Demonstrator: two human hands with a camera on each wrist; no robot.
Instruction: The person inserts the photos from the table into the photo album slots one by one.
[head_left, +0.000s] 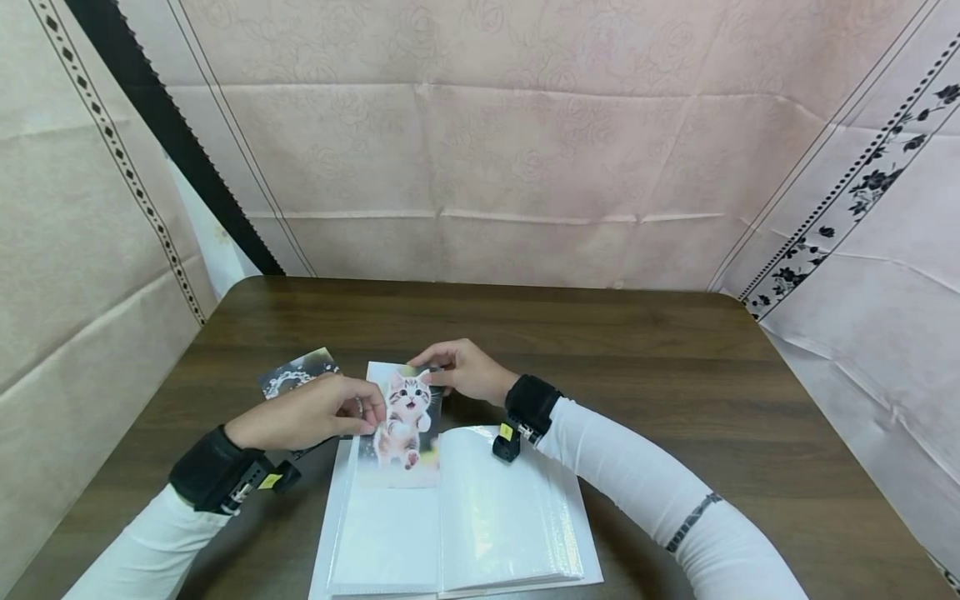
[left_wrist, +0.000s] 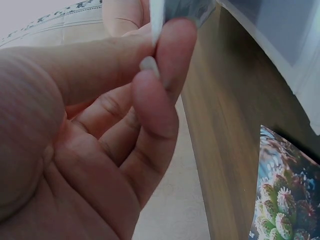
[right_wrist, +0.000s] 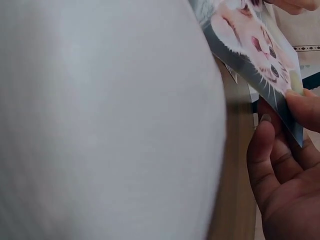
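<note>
A kitten photo (head_left: 407,417) stands over the left page of an open photo album (head_left: 386,542), its lower end overlapping the clear pocket. My left hand (head_left: 322,408) pinches the photo's left edge between thumb and index finger; the left wrist view shows that hand (left_wrist: 115,105) close up, with a thin white edge between the fingertips. At the upper right corner, my right hand (head_left: 468,371) grips the photo. In the right wrist view its thumb lies on the printed face of the kitten photo (right_wrist: 250,45), with the other fingers behind.
Another photo (head_left: 300,372) lies on the wooden table (head_left: 600,342), partly under my left hand. In the left wrist view a photo of green cactus-like plants (left_wrist: 285,200) lies near the album. A patterned cloth (head_left: 525,167) hangs behind the table's far edge.
</note>
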